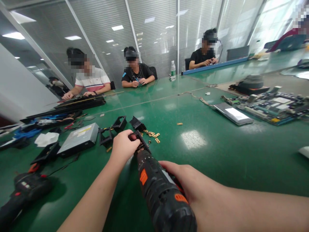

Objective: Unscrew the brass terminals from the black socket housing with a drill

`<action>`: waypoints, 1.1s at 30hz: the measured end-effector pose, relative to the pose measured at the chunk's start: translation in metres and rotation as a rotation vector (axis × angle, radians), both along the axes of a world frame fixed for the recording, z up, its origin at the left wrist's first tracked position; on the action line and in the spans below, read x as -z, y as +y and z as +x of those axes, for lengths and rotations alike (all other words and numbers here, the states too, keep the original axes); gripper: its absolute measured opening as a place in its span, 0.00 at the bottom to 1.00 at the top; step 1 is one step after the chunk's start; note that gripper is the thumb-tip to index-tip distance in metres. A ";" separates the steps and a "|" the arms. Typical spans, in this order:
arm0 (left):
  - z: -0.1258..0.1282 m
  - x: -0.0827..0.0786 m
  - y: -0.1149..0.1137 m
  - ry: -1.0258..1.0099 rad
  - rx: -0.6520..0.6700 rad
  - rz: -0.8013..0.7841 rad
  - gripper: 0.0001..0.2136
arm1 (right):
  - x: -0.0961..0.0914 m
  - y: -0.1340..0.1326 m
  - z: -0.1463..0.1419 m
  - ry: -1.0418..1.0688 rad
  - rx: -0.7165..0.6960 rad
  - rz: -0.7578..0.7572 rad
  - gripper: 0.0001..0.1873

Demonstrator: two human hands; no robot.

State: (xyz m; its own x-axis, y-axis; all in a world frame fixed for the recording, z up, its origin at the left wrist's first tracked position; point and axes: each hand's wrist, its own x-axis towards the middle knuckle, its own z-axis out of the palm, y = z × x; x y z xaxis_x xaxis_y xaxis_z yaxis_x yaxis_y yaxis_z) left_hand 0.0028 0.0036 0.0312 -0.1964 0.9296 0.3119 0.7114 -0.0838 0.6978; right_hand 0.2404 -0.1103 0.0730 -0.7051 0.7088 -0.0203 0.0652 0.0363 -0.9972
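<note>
My right hand (185, 180) is wrapped round a black and orange cordless drill (161, 190), which points away from me. The drill's front end meets a small black plastic frame (144, 143); its tip is hard to make out there. With fingers and thumb, my left hand (124, 146) grips that frame on its left side. Just beyond it lie several small brass plates (151, 133). More black frames (119, 123) stand on the green table behind my left hand, one of them (105, 137) close beside it.
At left are a silver disc drive (79, 138), another power tool (26, 187) and a heap of black parts (70, 103). To the right lie a silver box (233, 113) with a cable and several circuit boards (277, 104). A bottle (173, 71) and three seated people are across the table (217, 154).
</note>
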 end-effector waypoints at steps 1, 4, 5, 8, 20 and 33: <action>-0.001 0.000 -0.001 0.018 0.010 0.010 0.07 | 0.000 0.000 0.000 0.006 0.002 -0.003 0.38; -0.007 0.003 -0.002 -0.054 0.076 0.080 0.06 | -0.004 0.003 0.001 0.010 0.002 -0.011 0.38; -0.009 0.005 -0.002 -0.131 0.111 0.098 0.07 | -0.005 0.004 0.001 0.004 0.006 -0.009 0.38; -0.013 0.017 0.000 -0.503 0.208 0.043 0.10 | -0.004 0.006 -0.001 0.008 0.012 -0.023 0.38; 0.002 0.032 -0.004 -1.324 0.220 -0.305 0.26 | 0.000 0.015 0.000 -0.097 0.064 -0.034 0.24; 0.004 0.027 -0.006 -1.318 0.203 -0.295 0.22 | 0.013 0.018 0.002 -0.142 0.072 0.016 0.35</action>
